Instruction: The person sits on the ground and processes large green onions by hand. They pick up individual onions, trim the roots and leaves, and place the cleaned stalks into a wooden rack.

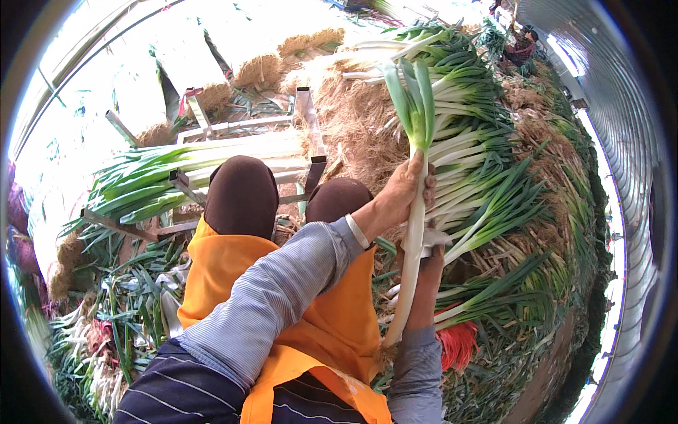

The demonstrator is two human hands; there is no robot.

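Observation:
My left hand (394, 193) is closed around the stalk of a long green onion (415, 238). The onion stands nearly upright in the picture, its green leaves at the top and its rooted end low by my apron. Behind the white stalk is my right hand (433, 267), partly hidden, with what looks like a small metal blade (433, 238) in its fingers. To the right of both hands lies a big pile of green onions (461, 153), roots towards the left and green tops towards the right.
A metal frame (310, 122) before my knees cradles several green onions (243, 153). Cut leaves (143, 286) litter the ground at left. A bunch of red ties (458, 339) lies at lower right. Large bundles with root ends (259, 69) line the back. Corrugated sheeting (630, 159) rises at right.

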